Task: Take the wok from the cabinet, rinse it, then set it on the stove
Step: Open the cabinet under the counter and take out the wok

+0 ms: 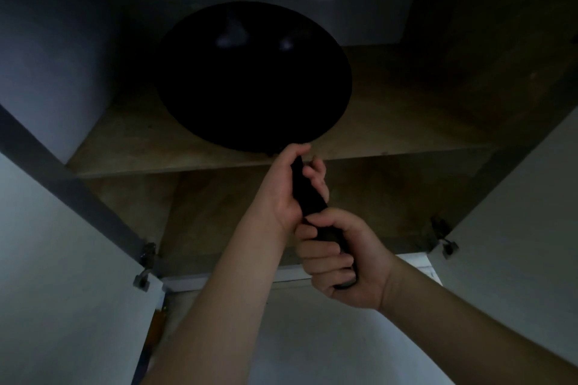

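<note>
Black and round, the wok (255,78) sat on the upper wooden shelf (391,131) of the open cabinet (47,147), its near rim at the shelf's front edge and its handle (308,197) reaching out and down past that edge toward the camera. Both hands were wrapped round the handle, one behind the other. The left hand (291,187) gripped it higher up, just below the wok's rim, with the fingers curled round the far side. The right hand (347,259) gripped the handle's lower end, touching the left hand at the heel, its fingers folded tightly over the grip. Both forearms rose from the bottom of the view. Cabinet doors (62,275) stood open on either side, hinges (147,256) showing at the lower corners.
</note>
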Tool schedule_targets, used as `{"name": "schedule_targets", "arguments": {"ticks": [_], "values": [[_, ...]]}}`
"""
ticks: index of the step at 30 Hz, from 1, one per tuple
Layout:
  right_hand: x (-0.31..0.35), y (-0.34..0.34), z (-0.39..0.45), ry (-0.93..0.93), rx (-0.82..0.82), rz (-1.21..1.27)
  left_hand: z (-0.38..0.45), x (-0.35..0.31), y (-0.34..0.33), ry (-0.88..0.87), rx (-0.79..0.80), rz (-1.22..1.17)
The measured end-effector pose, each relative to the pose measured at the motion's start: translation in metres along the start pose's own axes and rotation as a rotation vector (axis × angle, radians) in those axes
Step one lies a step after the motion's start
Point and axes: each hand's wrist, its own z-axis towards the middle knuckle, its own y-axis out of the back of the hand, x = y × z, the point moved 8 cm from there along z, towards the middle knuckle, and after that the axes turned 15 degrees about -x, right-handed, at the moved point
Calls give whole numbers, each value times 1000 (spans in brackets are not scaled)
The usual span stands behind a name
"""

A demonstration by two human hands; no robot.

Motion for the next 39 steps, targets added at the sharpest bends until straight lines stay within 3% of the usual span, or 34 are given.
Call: {"name": "schedule_targets", "arguments": {"ticks": [6, 12, 19, 39], "values": [[-7, 6, 7, -53, 29, -94, 5, 8, 4, 36, 11, 26], [1, 3, 1, 129, -191, -229, -3, 4, 2, 83, 49, 23], [-10, -12, 10, 8, 97, -35, -7, 0, 5, 67, 43, 57], [-15, 2, 21, -9, 2, -116, 8, 2, 13, 102, 34, 143]]}}
